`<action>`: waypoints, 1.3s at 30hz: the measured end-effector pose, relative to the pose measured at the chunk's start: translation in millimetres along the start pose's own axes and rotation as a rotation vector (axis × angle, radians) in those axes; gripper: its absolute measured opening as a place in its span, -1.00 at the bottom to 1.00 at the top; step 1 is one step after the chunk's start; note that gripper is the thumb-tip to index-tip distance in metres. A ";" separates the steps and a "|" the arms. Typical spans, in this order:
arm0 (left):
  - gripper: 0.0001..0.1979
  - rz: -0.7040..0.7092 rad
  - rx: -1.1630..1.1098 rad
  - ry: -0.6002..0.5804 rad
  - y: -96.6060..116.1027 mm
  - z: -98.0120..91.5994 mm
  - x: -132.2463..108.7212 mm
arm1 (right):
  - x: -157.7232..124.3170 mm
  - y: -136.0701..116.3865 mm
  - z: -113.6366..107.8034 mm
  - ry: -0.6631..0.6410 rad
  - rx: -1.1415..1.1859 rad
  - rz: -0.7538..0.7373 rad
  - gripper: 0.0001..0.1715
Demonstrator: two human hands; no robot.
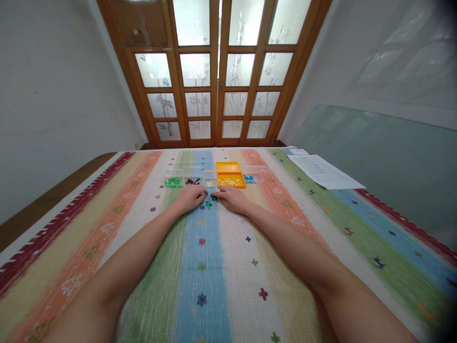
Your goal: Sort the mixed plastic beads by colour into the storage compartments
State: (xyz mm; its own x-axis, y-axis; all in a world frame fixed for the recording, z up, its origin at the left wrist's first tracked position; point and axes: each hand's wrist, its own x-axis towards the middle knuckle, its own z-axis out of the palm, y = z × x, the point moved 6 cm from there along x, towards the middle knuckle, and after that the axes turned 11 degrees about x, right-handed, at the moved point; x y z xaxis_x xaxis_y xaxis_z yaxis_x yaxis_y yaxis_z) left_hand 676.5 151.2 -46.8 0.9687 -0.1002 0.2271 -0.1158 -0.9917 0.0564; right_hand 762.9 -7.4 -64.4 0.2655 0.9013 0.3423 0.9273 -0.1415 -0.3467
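My left hand [192, 197] is closed, its fingers pinched together left of a few small green and dark pieces [208, 205] on the cloth. What its fingertips hold is too small to make out. Just right of these pieces, my right hand [230, 197] has its fingers pressed together, and its fingertips touch or hold something tiny and dark. Behind the hands stand clear boxes with green pieces [173, 182], dark red-brown pieces [193, 181] and blue pieces [249, 178]. Between them lies an open orange box [229, 167] with small white pieces inside.
A striped, patterned tablecloth [203, 286] covers the table. Printed paper sheets [323, 171] lie at the back right. Beyond the far edge are wooden doors [217, 88] with glass panes, and a pale green panel [385, 162] stands at the right.
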 end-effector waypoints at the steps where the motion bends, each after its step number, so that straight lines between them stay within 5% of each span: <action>1: -0.73 -0.008 0.000 -0.001 -0.8 -0.4 0.0 | 0.2 -0.7 0.4 0.003 0.000 0.007 -0.61; 18: -0.71 0.038 -0.026 -0.004 14.1 5.8 4.8 | 0.0 23.3 -9.0 0.169 0.150 0.128 -0.77; 39: -0.81 -0.225 -0.052 0.120 -22.1 -1.2 2.7 | -1.4 16.7 -4.2 0.100 0.174 0.042 -0.79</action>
State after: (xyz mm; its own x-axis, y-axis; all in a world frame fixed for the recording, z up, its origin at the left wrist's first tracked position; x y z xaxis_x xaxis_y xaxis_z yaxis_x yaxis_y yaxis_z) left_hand 681.4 172.9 -46.2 0.9386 0.1359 0.3171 0.0855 -0.9821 0.1680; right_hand 779.1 -12.7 -67.0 0.3363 0.8497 0.4061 0.8572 -0.0976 -0.5057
